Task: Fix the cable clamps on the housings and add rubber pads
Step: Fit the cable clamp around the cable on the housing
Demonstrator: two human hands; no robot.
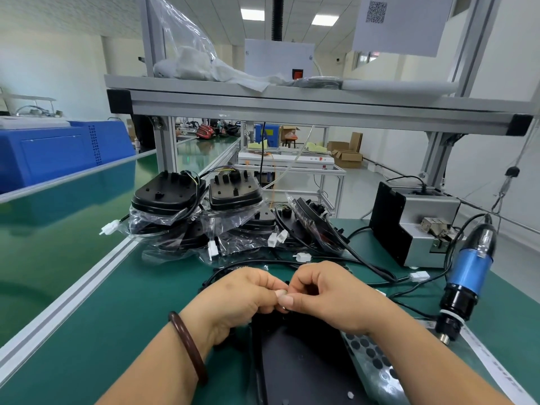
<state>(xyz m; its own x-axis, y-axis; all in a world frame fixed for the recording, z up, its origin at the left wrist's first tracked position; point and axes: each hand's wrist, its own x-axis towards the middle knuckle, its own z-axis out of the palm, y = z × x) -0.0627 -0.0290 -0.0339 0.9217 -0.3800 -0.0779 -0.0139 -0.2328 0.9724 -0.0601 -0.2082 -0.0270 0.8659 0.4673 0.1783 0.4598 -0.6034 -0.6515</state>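
1. Left hand [242, 296]: fingers curled, thumb and fingertips pinching a small dark part. A brown bangle [188, 346] sits on the wrist.
2. Right hand [327, 296]: fingers curled the same way, thumb tip touching the left thumb and pinching the same part from the other side. Two-handed hold, probably to steady and seat so small a piece.
3. Cable clamp [287, 284]: identification is a judgement. Only a dark sliver shows between the knuckles, so its shape cannot be made out.
4. Housing [306, 361]: black, lying flat on the tabletop [117, 302] directly under both hands, placed close for fitting. Its far end is hidden by the hands and its near end is cut off by the frame.
5. Rubber pads [371, 355]: black discs on a backing sheet, just beside the housing on the right and partly under the right forearm, within easy reach for the later step.
6. Electric screwdriver [470, 270]: blue-bodied, hanging to the right with its tip near the tabletop.
7. Screw feeder [418, 223]: function judged from its form only.
8. Bagged housings [198, 206]: stacked beyond the hands, with leads and white connectors [419, 276] trailing; the count is unclear through the plastic.
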